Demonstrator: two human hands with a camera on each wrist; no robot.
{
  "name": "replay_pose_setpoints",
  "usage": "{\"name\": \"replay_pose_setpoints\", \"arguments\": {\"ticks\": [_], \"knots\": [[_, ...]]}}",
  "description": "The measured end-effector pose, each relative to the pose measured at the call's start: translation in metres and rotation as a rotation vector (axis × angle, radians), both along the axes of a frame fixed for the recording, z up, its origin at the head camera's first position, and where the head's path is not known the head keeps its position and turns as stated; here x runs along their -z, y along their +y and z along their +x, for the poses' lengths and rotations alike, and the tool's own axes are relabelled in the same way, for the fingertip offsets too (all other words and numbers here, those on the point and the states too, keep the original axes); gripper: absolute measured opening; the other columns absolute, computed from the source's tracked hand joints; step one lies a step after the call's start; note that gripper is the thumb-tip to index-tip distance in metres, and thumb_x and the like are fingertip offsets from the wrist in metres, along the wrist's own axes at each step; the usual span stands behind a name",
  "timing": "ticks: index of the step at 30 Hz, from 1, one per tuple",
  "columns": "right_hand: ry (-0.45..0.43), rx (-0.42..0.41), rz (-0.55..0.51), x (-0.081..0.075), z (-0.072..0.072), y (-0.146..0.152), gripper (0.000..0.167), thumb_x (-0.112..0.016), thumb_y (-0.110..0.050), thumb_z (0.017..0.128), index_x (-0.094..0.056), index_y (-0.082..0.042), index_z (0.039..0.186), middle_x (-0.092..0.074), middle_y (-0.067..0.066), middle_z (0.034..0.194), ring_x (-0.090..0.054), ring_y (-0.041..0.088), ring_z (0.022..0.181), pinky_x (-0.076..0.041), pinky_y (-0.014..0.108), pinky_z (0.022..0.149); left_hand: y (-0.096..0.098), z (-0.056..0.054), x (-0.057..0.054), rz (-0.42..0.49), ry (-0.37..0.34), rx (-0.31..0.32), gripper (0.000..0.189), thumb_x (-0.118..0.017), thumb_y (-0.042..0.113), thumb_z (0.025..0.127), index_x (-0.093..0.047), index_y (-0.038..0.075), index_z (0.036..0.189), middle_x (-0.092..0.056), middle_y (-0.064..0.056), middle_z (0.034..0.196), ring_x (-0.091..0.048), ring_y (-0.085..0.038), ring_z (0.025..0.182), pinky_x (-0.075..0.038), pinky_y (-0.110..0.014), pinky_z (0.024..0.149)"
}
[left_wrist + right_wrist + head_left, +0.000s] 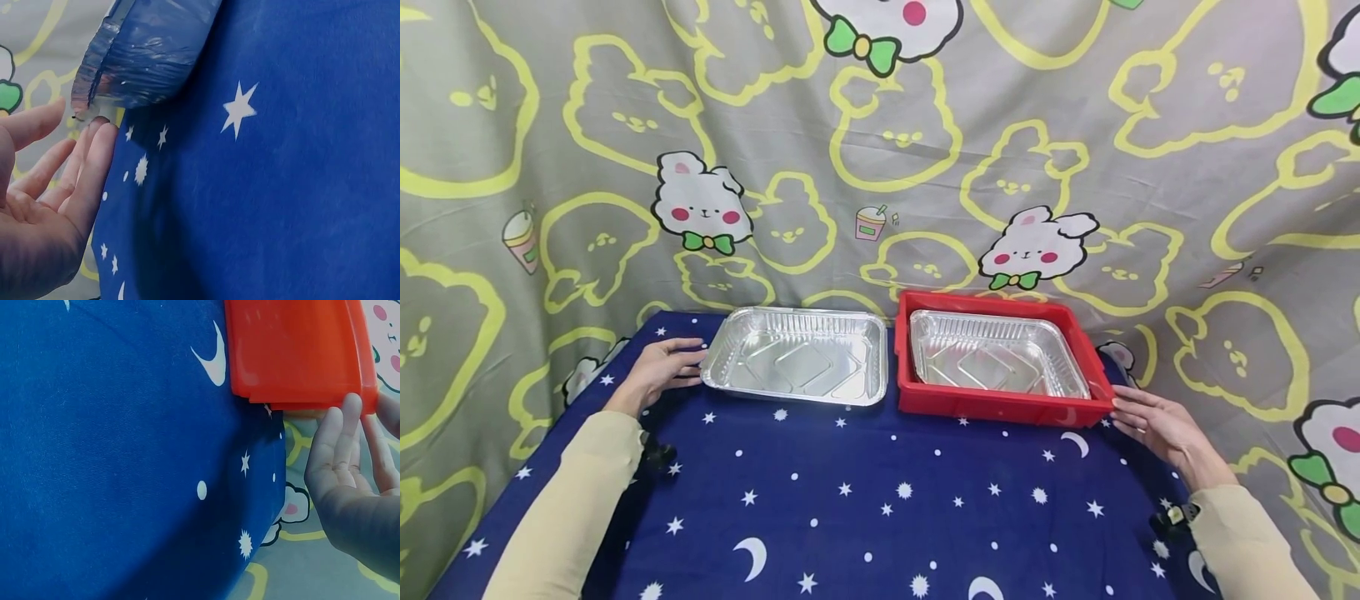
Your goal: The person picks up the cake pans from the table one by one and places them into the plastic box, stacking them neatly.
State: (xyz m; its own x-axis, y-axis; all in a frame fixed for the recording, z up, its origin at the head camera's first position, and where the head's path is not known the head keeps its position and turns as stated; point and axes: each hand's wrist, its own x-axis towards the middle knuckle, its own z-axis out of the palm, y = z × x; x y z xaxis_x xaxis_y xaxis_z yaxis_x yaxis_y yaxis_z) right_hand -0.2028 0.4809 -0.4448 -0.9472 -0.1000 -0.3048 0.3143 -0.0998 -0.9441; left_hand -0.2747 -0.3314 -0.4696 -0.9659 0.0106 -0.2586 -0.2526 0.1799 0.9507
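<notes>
On the left of the table lies a shallow silver foil tray (797, 358), its inside bare. My left hand (664, 371) is at its left end, fingers fairly straight and the fingertips at the rim; in the left wrist view the hand (53, 187) is just below the tray's crinkled corner (144, 62). Beside that tray stands a red plastic bin (1000, 407) with a second foil tray (992, 358) inside it, slightly askew. My right hand (1161, 429) touches the bin's right front corner with extended fingers. The right wrist view shows those fingertips against the red bin (300, 356).
A dark blue cloth (850, 517) with white stars and moons covers the table. Right behind both containers hangs a grey curtain (805, 125) with yellow outlines and white cartoon animals; it also runs down both sides of the table.
</notes>
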Motion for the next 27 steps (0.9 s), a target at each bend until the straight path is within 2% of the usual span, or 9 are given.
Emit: {"name": "replay_pose_setpoints", "arguments": {"ticks": [9, 19, 27], "knots": [[-0.008, 0.003, -0.028, -0.0008, -0.0003, -0.0006, 0.037, -0.057, -0.003, 0.107, -0.082, -0.030, 0.101, -0.081, -0.007, 0.097, -0.079, 0.010, 0.087, -0.068, 0.025, 0.080, 0.0048, -0.0026, 0.0062, -0.020, 0.020, 0.025, 0.068, -0.062, 0.005, 0.103, -0.027, -0.014, 0.159, -0.072, 0.018, 0.086, -0.070, 0.003, 0.081, -0.064, -0.016, 0.074], [-0.008, 0.008, -0.007, -0.0018, -0.0004, -0.0012, 0.036, -0.058, -0.003, 0.107, -0.082, -0.030, 0.102, -0.081, -0.008, 0.097, -0.079, 0.010, 0.088, -0.068, 0.025, 0.080, 0.0075, 0.0024, 0.0072, -0.033, 0.023, 0.040, 0.067, -0.065, 0.005, 0.101, -0.032, -0.017, 0.155, -0.072, 0.018, 0.088, -0.069, 0.005, 0.082, -0.064, -0.015, 0.075], [-0.017, 0.014, -0.004, -0.0019, -0.0003, -0.0019, 0.037, -0.058, -0.003, 0.107, -0.081, -0.030, 0.100, -0.081, -0.008, 0.097, -0.078, 0.010, 0.087, -0.068, 0.025, 0.079, 0.0042, 0.0026, 0.0105, -0.006, 0.020, 0.065, 0.066, -0.064, 0.003, 0.102, -0.031, -0.019, 0.155, -0.074, 0.016, 0.091, -0.070, 0.003, 0.084, -0.064, -0.016, 0.076]]}}
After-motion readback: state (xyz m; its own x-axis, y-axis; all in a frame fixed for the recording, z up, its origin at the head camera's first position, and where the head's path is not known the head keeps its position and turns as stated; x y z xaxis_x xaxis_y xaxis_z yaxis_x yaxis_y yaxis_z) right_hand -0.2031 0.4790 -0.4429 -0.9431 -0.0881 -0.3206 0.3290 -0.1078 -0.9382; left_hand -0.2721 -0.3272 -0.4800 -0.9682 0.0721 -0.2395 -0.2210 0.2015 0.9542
